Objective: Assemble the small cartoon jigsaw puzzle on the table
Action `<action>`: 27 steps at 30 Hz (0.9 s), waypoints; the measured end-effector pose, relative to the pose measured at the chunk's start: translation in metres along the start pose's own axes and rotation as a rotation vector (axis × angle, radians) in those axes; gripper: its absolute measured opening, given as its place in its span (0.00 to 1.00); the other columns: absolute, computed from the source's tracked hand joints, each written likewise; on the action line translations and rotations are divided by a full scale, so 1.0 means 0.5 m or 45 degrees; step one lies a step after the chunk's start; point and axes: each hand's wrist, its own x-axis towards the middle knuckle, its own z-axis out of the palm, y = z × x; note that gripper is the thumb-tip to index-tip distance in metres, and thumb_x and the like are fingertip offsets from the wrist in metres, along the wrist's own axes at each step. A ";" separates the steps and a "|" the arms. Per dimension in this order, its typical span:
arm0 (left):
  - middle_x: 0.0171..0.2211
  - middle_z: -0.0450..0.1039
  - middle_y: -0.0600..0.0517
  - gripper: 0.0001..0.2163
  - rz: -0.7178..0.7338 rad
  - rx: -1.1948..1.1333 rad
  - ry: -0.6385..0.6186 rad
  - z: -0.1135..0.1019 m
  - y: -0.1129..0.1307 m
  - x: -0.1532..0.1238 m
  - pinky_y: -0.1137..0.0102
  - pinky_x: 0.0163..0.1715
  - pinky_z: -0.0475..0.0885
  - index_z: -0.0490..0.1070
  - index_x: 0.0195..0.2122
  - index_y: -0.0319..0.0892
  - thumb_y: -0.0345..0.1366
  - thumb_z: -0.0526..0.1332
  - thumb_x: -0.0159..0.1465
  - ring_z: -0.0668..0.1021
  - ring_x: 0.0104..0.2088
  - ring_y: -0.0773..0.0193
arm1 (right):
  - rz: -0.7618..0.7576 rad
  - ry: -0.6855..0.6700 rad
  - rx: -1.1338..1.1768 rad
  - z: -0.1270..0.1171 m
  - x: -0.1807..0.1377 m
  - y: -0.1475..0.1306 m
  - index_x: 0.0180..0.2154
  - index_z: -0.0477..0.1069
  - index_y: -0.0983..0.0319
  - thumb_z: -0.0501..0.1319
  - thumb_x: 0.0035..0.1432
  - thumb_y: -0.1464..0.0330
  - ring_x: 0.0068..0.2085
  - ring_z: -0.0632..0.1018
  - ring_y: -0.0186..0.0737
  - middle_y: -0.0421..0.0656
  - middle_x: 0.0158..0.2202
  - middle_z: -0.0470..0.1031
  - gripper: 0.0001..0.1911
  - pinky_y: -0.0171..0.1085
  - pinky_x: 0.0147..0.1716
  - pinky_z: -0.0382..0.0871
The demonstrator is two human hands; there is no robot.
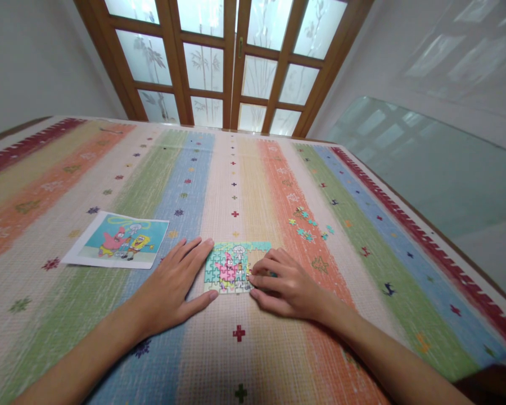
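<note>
On the striped mat (244, 185), a partly assembled jigsaw (231, 267) lies between two hands. The left hand (172, 287) rests flat at its nine o'clock edge; the right hand (284, 284) presses fingertips at its three o'clock side. Loose pieces (310, 225) scatter toward one o'clock. A reference picture (120, 239) lies at ten o'clock.

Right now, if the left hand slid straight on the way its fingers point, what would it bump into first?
The left hand points up and right, its fingertips at the left edge of the part-built puzzle. It would likely push into that puzzle first, though whether they already touch is unclear.
</note>
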 end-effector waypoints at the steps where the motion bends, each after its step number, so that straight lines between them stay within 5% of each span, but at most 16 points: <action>1: 0.69 0.60 0.39 0.39 -0.002 0.000 0.000 0.000 0.000 0.000 0.43 0.66 0.60 0.38 0.74 0.42 0.53 0.56 0.70 0.65 0.67 0.42 | 0.006 -0.024 -0.004 -0.003 0.001 -0.001 0.38 0.76 0.60 0.58 0.69 0.64 0.39 0.72 0.42 0.44 0.39 0.77 0.10 0.44 0.41 0.64; 6: 0.69 0.60 0.38 0.39 -0.001 -0.007 -0.015 0.000 -0.001 0.000 0.43 0.66 0.59 0.38 0.74 0.43 0.53 0.57 0.70 0.64 0.67 0.42 | 0.065 -0.143 0.015 -0.013 0.006 -0.001 0.37 0.77 0.57 0.57 0.70 0.63 0.40 0.73 0.44 0.44 0.39 0.77 0.12 0.46 0.42 0.65; 16: 0.69 0.60 0.39 0.39 0.001 -0.027 -0.009 0.000 -0.001 -0.002 0.43 0.66 0.59 0.39 0.74 0.43 0.52 0.58 0.70 0.65 0.67 0.42 | 0.153 -0.044 0.289 -0.027 0.004 0.019 0.49 0.77 0.56 0.63 0.64 0.60 0.44 0.75 0.44 0.43 0.43 0.80 0.14 0.48 0.47 0.69; 22: 0.69 0.60 0.39 0.39 0.005 -0.039 0.002 0.002 -0.003 -0.001 0.43 0.66 0.59 0.37 0.74 0.45 0.52 0.57 0.70 0.65 0.67 0.41 | 0.527 0.205 -0.220 -0.070 -0.013 0.114 0.46 0.78 0.57 0.58 0.68 0.61 0.50 0.72 0.52 0.49 0.48 0.77 0.13 0.56 0.54 0.64; 27: 0.69 0.61 0.40 0.39 -0.002 -0.054 0.008 0.001 -0.003 -0.002 0.43 0.66 0.59 0.39 0.74 0.45 0.52 0.57 0.70 0.66 0.67 0.41 | 0.787 0.210 -0.571 -0.086 -0.045 0.198 0.50 0.78 0.60 0.56 0.67 0.55 0.53 0.69 0.58 0.52 0.53 0.75 0.21 0.57 0.53 0.63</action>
